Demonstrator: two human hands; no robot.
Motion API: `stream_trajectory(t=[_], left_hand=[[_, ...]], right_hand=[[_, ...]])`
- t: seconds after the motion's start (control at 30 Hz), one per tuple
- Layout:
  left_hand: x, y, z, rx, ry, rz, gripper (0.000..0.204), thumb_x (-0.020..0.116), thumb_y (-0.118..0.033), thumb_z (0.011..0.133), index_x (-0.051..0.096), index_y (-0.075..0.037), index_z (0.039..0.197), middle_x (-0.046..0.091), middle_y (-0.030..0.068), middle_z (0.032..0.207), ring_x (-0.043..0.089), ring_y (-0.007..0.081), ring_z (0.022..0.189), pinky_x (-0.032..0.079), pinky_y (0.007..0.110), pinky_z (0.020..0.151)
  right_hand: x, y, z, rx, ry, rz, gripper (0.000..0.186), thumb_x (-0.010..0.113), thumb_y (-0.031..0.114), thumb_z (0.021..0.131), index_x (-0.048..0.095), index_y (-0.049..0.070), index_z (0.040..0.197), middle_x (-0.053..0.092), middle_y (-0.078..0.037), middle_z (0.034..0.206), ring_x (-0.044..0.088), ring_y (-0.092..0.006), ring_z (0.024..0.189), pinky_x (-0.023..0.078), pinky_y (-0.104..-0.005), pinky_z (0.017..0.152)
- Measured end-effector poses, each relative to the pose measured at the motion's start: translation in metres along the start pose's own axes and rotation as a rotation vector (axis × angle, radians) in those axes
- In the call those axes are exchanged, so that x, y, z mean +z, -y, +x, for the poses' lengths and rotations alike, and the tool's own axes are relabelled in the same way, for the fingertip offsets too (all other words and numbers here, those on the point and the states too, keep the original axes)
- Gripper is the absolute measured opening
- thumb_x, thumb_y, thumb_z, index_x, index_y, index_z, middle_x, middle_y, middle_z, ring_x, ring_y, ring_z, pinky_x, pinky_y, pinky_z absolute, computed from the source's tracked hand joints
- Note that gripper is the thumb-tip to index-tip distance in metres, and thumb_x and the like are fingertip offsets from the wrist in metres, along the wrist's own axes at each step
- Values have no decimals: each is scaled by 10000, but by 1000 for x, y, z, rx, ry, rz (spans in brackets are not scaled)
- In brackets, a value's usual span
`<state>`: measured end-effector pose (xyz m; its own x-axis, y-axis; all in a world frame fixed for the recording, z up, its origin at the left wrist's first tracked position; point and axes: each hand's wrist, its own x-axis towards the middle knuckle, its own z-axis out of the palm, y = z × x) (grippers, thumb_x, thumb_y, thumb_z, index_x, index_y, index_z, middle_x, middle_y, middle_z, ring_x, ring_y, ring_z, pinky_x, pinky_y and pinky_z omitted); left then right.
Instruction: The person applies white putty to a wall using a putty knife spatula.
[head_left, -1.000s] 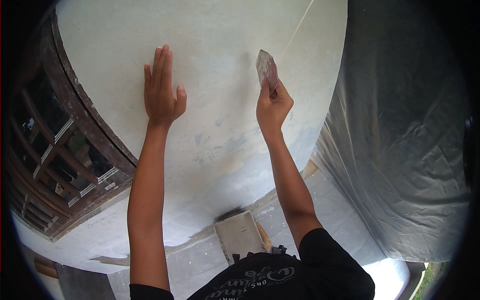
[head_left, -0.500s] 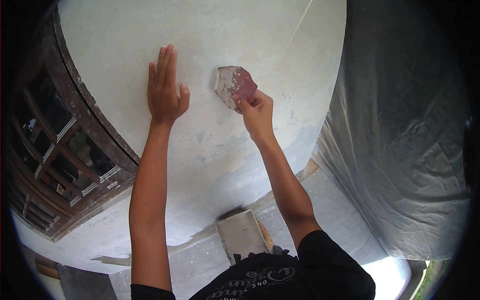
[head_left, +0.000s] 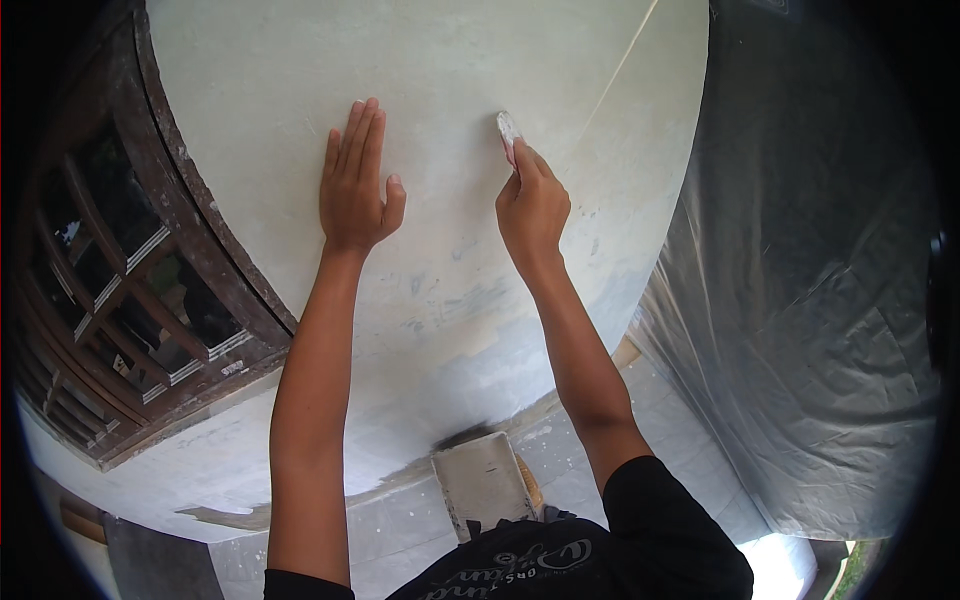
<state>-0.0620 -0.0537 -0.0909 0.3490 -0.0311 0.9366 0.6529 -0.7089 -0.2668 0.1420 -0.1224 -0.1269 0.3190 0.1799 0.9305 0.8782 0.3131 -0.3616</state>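
My left hand (head_left: 360,190) is spread flat with its palm toward the pale wall (head_left: 430,60), fingers together, thumb out, with nothing visible in it. My right hand (head_left: 533,205) is closed in a pinch around a thin scraper (head_left: 507,135), smeared whitish over dull red and seen almost edge-on. The scraper is at the wall, right of the left hand; I cannot tell whether its edge touches. I judge the step in hand to be smoothing the wall; the next move calls for an even edge and steady pressure. Below sits a smeared tray (head_left: 483,475).
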Motion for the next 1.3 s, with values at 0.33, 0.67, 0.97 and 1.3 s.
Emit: stream_trajectory(t=[0.33,0.67,0.97,1.3], left_hand=[[-3,-1,1,-10,10,22,710,437,-151,798,386,15,1487,419,150,1551,342,296,1475,215,497,1213],[-2,-1,1,-17,10,51,700,450,-177,802,402,-8,1480,416,124,1556,347,257,1473,240,466,1212],[0,-1,0,-3,-15,-4,697,425,-149,809,393,4,1488,426,142,1550,348,288,1474,212,503,1208],[1,1,1,10,-39,-33,676,405,-160,826,403,11,1480,435,150,1542,355,298,1469,201,511,1210]], right_hand=[[-22,1,32,569,268,1063,128,679,35,911,703,-23,1023,711,-71,945,666,-122,837,578,-322,851],[-8,0,35,204,78,678,195,603,-29,906,707,-49,1070,714,-94,838,624,-109,736,510,-258,714],[34,2,-11,-481,-44,94,425,621,-69,781,664,-7,1199,654,-166,1271,600,-375,1223,532,-469,969],[29,-21,-63,-500,143,49,474,599,-81,765,637,-26,1234,619,-194,1321,577,-396,1249,519,-478,994]])
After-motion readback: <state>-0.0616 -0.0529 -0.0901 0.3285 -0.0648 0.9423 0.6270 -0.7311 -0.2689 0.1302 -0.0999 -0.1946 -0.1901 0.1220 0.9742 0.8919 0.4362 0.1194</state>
